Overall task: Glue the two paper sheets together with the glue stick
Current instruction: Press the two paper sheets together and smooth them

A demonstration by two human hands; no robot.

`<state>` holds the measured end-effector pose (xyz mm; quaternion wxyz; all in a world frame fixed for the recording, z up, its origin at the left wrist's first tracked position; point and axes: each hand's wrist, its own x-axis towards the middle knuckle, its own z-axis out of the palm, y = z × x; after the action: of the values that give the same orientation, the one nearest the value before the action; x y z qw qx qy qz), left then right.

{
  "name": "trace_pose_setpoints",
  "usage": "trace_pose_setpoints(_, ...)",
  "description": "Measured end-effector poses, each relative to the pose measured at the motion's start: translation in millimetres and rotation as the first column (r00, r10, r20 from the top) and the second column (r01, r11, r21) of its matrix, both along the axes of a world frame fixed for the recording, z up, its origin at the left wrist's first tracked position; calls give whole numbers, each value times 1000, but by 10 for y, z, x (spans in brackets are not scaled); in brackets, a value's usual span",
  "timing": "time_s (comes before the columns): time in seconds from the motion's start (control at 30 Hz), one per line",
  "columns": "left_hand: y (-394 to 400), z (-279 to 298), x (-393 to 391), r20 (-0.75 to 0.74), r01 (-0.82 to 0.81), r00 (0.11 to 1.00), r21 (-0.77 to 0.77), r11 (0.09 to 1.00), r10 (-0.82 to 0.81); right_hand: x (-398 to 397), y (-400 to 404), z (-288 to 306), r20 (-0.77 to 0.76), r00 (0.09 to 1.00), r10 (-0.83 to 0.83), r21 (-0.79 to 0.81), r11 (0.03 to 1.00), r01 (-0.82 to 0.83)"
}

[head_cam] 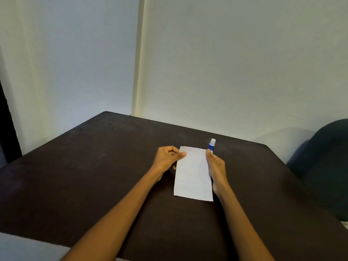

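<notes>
Your left hand (169, 157) and right hand (216, 166) have fingers pinching the paper (194, 174) at its far corners, mid bench (94, 166). Only 1 sheet shows. Glue stick (211, 145) stands just beyond, capped. Prob. aligning step; next, press flat w/ even pressure.

Bare dark table (94, 166) across left and lower frame; only upright glue stick (211, 145) right of centre and dark chair (323, 162) at right edge obstruct
</notes>
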<state>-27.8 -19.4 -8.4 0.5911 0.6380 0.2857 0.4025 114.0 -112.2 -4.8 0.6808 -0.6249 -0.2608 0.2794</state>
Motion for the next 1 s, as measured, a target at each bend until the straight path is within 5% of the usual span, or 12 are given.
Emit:
trace_pose_setpoints(0.5, -12, -26, 15, -98, 65, 994, 116, 991, -53, -55, 36, -96, 425, 901, 90, -6, 995, -96)
trace_pose_setpoints(0.73, 25, 14, -27, -77, -6, 997, 27, 1000, 8, 36, 1, -67, 309, 951, -27, 28, 999, 20)
trace_pose_setpoints(1.0, 39, 5, -42, -86, -38, 996, -2, 999, 38, 114, -67, -4, 163, 986, 33, -57, 998, -24)
